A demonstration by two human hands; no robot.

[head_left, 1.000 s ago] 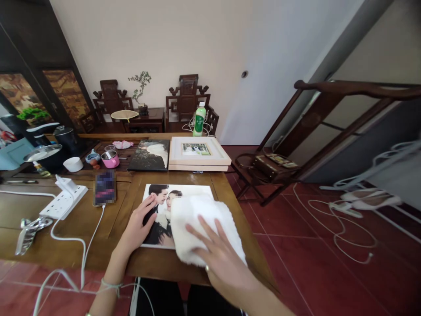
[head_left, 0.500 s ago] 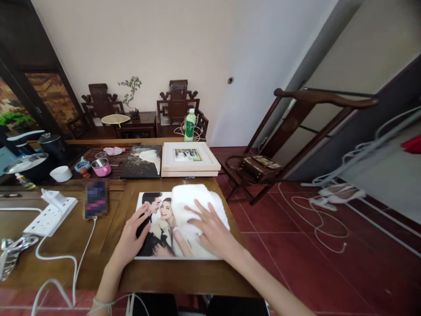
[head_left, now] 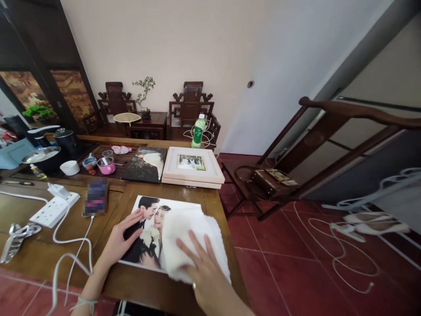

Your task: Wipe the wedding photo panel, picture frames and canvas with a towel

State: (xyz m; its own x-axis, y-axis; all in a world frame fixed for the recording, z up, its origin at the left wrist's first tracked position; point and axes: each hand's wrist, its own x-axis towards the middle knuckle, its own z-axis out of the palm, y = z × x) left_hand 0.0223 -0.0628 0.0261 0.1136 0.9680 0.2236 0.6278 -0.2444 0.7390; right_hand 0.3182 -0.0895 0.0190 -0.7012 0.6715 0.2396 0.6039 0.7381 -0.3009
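A large printed photo panel (head_left: pixel 149 259) of a couple lies flat on the wooden table (head_left: pixel 131 287) in front of me. My left hand (head_left: pixel 123 237) rests on the panel's left side, fingers stretched out. A white cloth (head_left: pixel 177 228), folded and fluffy, covers the panel's right part. My right hand (head_left: pixel 202 263) lies flat on this cloth with its fingers spread, pressing it against the panel. The panel's lower right corner is hidden beneath the cloth and hand.
Behind the panel lie a dark picture (head_left: pixel 146 164) and stacked pale frames (head_left: pixel 194 175), with a green bottle (head_left: pixel 198 131) beyond. To the left are a power strip (head_left: pixel 54 208), a phone (head_left: pixel 95 196), cables and a pink cup (head_left: pixel 106 165). A wooden chair (head_left: pixel 263 162) stands at right.
My right hand has slid the cloth toward me and slightly left over the panel. My left hand stays on the panel's left side. The camera view has turned a little.
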